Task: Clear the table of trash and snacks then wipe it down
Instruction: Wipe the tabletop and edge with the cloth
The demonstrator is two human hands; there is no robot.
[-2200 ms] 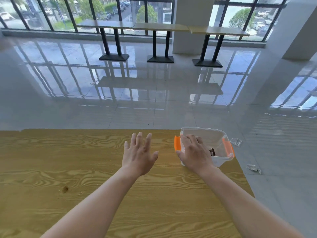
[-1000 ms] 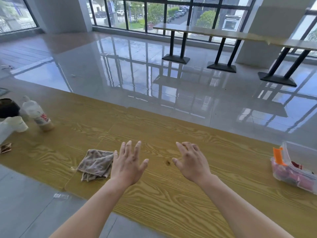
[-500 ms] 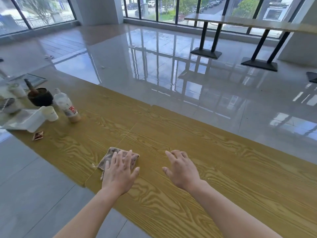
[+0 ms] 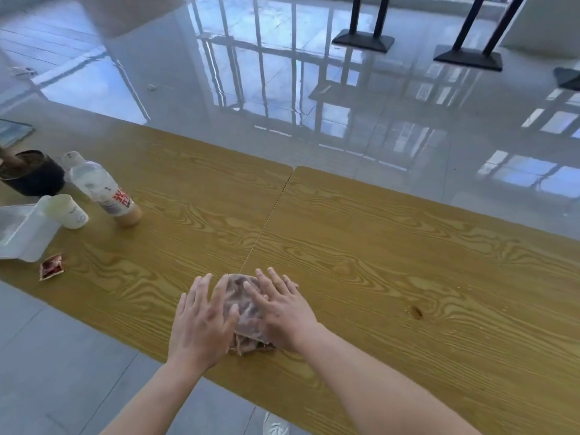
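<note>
1. Both hands lie flat with fingers spread, no grip closed on anything: the left hand (image 4: 201, 321) is at the cloth's left edge, and the right hand (image 4: 282, 309) presses palm-down on top of it.
2. Between and under the hands, the cloth (image 4: 243, 304) is a crumpled grey-brown rag, low in the frame just left of centre, near the table's front edge.
3. Across the frame from left to lower right runs the table (image 4: 392, 262), yellow wood-grain, with a seam running up from the cloth toward the far edge.
4. Right of the hands, well apart from them, a small brown stain (image 4: 417, 312) marks the tabletop, with a few pale crumbs near it.
5. At the left edge of the frame stands a group of things: a clear bottle (image 4: 102, 189) with a red-lettered label and a little tan liquid at its bottom, a white cup (image 4: 67, 211) just beside it, a dark bowl (image 4: 31, 174) behind them, and a clear tray (image 4: 22, 230) cut off by the frame edge.
6. In front of the tray, a small red packet (image 4: 51, 266) lies flat on the table.
7. Beyond the table, the glossy floor (image 4: 282, 89) fills the upper frame, with black table bases (image 4: 364, 40) at upper right.
</note>
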